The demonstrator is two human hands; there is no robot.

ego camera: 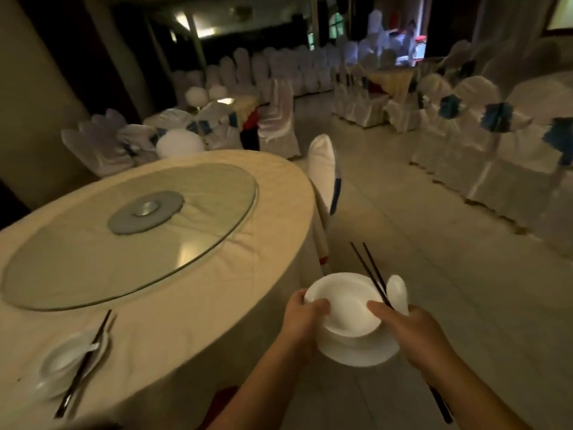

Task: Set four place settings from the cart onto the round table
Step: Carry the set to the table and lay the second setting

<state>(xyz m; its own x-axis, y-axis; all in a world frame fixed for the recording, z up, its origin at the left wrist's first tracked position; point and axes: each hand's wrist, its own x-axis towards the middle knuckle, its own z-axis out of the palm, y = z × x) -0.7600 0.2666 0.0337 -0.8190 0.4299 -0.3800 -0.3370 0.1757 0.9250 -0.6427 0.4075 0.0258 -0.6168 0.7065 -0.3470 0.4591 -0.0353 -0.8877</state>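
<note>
- The white round plate [356, 352] sits partly hidden under the white bowl [344, 305].
- The thin black chopsticks [372, 274] vanish behind the right hand [415, 333].
- The place setting at the cream-clothed round table's [217, 305] near-left edge is blurred.

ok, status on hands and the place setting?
Left hand and right hand hold bowl on plate; right also grips chopsticks, spoon. One setting on round table. Nothing in the way.

Around the glass turntable [130, 234], bare tablecloth [248, 274] lay open toward its near and right sides; one place setting [73, 364] blocked its near-left side.
</note>
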